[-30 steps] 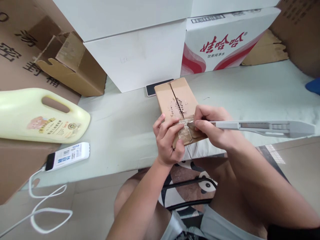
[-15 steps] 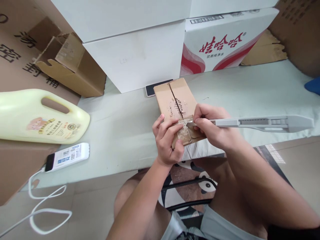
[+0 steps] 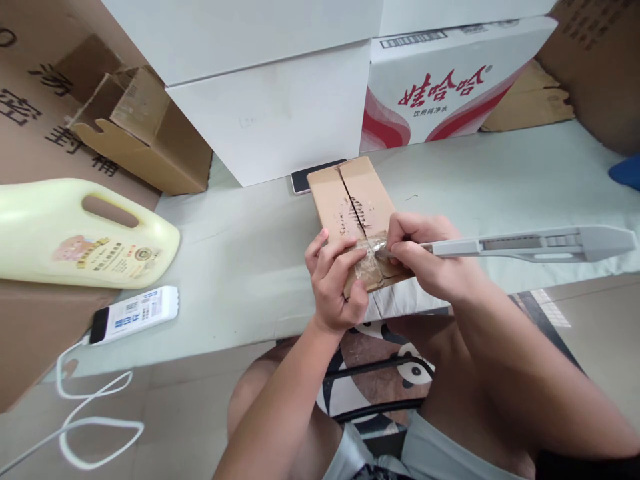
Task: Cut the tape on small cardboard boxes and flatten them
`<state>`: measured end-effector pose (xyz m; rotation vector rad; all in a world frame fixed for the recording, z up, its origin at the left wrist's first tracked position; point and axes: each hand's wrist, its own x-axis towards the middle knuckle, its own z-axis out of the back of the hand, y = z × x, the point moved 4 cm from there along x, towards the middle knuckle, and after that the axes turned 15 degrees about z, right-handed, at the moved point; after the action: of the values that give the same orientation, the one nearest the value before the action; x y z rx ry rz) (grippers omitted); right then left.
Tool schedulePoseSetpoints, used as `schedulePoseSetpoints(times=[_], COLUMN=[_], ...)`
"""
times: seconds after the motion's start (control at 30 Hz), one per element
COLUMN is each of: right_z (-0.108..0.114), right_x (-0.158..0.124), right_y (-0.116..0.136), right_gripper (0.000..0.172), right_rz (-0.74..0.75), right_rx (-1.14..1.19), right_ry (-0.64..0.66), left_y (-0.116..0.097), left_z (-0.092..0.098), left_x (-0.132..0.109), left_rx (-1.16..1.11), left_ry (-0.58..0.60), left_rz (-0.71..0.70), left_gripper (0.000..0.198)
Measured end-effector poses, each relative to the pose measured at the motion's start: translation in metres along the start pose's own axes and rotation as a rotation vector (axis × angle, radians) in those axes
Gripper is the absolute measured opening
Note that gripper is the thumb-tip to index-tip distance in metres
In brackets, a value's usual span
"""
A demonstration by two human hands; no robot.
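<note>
A small cardboard box [image 3: 334,190] lies at the table's front edge, its top seam running away from me and clear tape [image 3: 367,267] across the near end. My left hand [image 3: 337,277] grips the box's near left part, fingers spread over the top and partly on the tape. In my right hand [image 3: 425,250] is a grey box cutter [image 3: 530,244], its handle pointing right. The blade tip meets the tape beside my left fingertips; my right fingers hide part of the blade.
Behind the box lie a dark-screened phone [image 3: 305,180] and white cartons [image 3: 280,113]. On the left are a pale yellow jug [image 3: 40,233], a white device [image 3: 145,313] with a cable, and an open cardboard box [image 3: 170,150]. A blue object [image 3: 627,172] sits far right.
My right hand and the box cutter have shifted slightly right, and the handle's far end is a little higher. The tape near the blade looks more crumpled. My left hand and the box stay put.
</note>
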<state>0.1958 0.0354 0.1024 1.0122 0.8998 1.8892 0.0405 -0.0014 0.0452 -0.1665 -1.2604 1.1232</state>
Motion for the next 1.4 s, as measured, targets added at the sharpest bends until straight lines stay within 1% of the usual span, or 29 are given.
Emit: schedulePoseSetpoints(times=[0.23, 0.57, 0.77, 1.27, 1.4], right_z=[0.0001, 0.0005, 0.0015, 0.0007, 0.0006], right_x=[0.0010, 0.0005, 0.0007, 0.0005, 0.0002], right_y=[0.0018, 0.0024, 0.0041, 0.0046, 0.0044], right_gripper=[0.014, 0.015, 0.014, 0.013, 0.012], right_rz=[-0.001, 0.004, -0.004, 0.009, 0.010], right_rx=[-0.017, -0.036, -0.044, -0.053, -0.062], right_ry=[0.001, 0.002, 0.005, 0.009, 0.012], left_y=[-0.0002, 0.0001, 0.0014, -0.0007, -0.0003], left_z=[-0.0003, 0.0005, -0.0010, 0.0000, -0.0002], left_x=[0.0003, 0.0004, -0.0009, 0.0010, 0.0007], left_rx=[-0.038, 0.025, -0.050, 0.015, -0.016], left_ry=[-0.010, 0.003, -0.001, 0.000, 0.003], left_rz=[-0.003, -0.008, 0.012, -0.010, -0.008], left_gripper=[0.029, 0.030, 0.029, 0.029, 0.029])
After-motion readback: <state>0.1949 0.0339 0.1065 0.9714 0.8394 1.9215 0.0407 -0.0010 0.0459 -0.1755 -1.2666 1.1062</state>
